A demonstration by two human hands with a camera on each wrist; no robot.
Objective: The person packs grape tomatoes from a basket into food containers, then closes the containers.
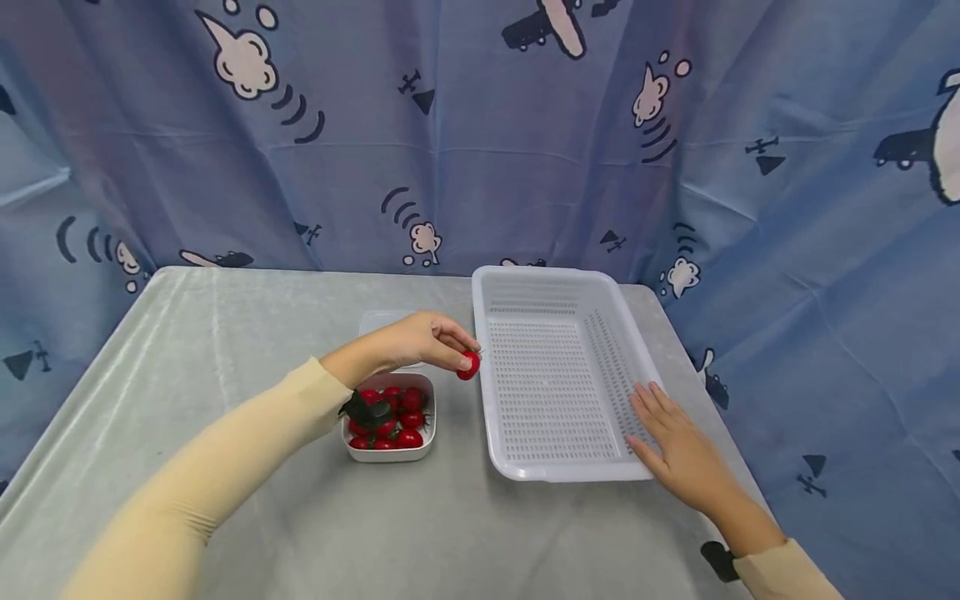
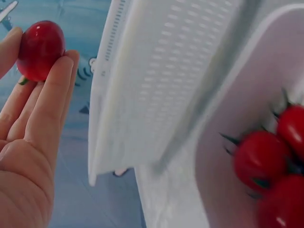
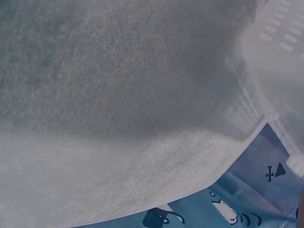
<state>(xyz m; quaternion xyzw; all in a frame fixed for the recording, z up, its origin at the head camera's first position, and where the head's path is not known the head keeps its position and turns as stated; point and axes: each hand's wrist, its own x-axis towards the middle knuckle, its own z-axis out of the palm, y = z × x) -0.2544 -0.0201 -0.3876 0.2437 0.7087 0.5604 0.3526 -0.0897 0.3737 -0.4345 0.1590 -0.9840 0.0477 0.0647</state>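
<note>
Between thumb and fingertips my left hand (image 1: 429, 340) pinches a red cherry tomato (image 1: 468, 365), just left of the white basket's near-left rim. The left wrist view shows that tomato (image 2: 42, 50) close up, a bit of green stem under it. Below the left wrist, a small white container (image 1: 390, 456) holds several more tomatoes (image 1: 411, 419) with green stems, partly hidden by the wrist strap. My right hand (image 1: 686, 454) rests on the right rim of the perforated white basket (image 1: 566, 474), fingers fairly straight. No tomato shows inside the basket. Hardly any of the right hand appears in the right wrist view.
A clear plastic lid (image 1: 378, 322) lies behind the small container, partly covered by the left hand. Everything stands on a table with a grey cloth (image 1: 247, 333). A blue patterned curtain (image 1: 480, 167) hangs behind the table and along its right side.
</note>
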